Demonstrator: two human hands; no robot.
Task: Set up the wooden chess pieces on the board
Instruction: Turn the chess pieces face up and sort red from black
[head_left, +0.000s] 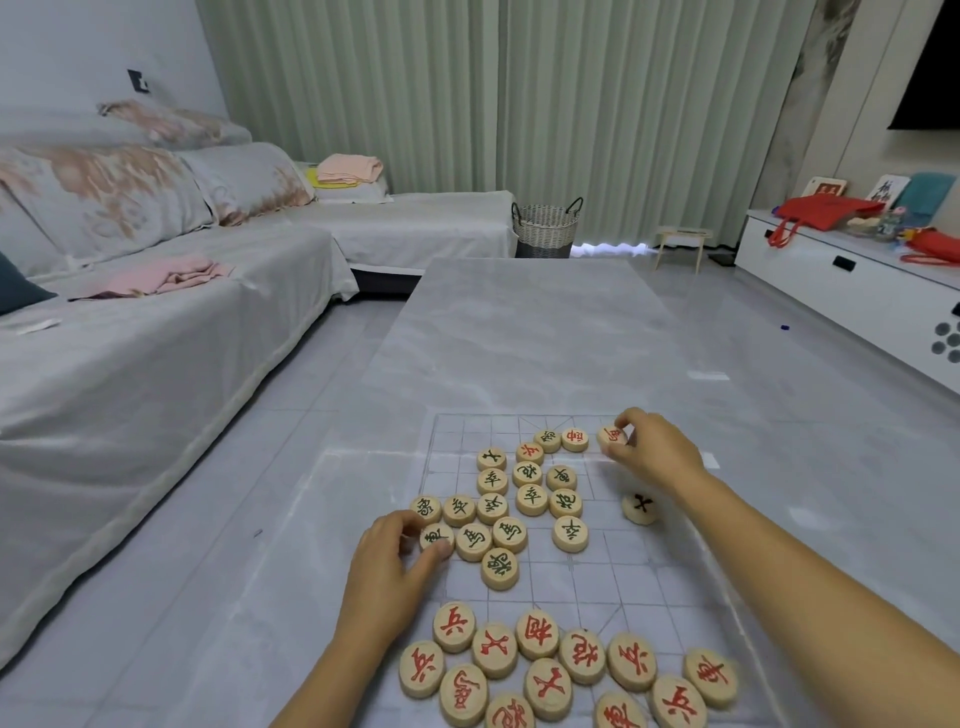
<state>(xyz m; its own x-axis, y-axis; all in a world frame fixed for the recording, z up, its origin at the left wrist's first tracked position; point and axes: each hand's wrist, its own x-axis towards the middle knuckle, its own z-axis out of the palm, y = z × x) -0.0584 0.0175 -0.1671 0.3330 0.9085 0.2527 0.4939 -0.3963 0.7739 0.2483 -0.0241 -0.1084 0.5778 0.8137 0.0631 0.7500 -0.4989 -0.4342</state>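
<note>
Discs of pale wood, flat and round, with red or dark characters cut into their tops, are scattered over a thin, clear board (675, 597) whose faint grid is laid on a grey marble-look table (519, 338). A red-marked piece (613, 435) is pinched by its rim between thumb and fingertips of the right hand (657, 452) at the board's far right. A dark-marked piece (436, 537) in the middle cluster is gripped narrowly at its edge by the left hand (387, 571); whether it has been lifted clear of the board cannot be told. A loose heap of red-marked pieces (545, 670) is seen along the near edge, dark-marked pieces are bunched at the centre, and one dark piece (642, 508) lies alone just below the right wrist. The discs can be judged light, rigid and hard, unlikely to be harmed by a short drop, yet liable to slide on the smooth sheet. Each is best taken at opposite points of its rim, or pushed flat with one fingertip. Since the sheet looks thin and may shift, pieces should be set down gently. Most pieces are not yet sorted onto their points, so the setup is judged to be at an early stage.
</note>
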